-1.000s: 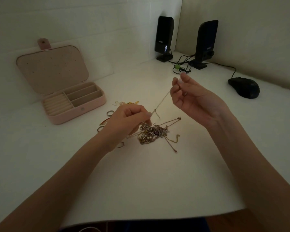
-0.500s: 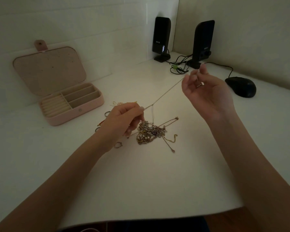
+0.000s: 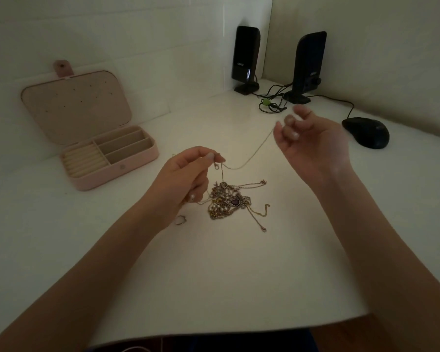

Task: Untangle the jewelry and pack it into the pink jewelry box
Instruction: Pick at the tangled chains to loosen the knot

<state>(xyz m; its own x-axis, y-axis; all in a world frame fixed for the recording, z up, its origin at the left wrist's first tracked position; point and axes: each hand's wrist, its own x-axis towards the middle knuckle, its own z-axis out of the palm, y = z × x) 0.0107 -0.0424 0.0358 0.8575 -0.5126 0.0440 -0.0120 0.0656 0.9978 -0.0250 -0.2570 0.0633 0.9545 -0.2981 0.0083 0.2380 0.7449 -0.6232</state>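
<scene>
A white desk [image 3: 239, 262] sits in a dim corner of pale walls. The left hand [image 3: 186, 179] pinches a thin chain [image 3: 249, 158] that runs up to the curled fingers of the right hand [image 3: 313, 143]. The tangled jewelry [image 3: 229, 201] lies just below and between the hands. The pink jewelry box [image 3: 107, 153] stands open, well to the left of the left hand. Beyond the right hand are two black speakers [image 3: 308, 64], their logo too small to read, and a mouse [image 3: 366, 132].

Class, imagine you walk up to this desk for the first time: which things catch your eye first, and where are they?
First, a thin chain strung between the left hand and the raised right hand, above a tangled pile of jewelry in the middle of the white desk. To the left, a pink jewelry box stands open, its compartments empty. Two black speakers stand in the far corner.
</scene>
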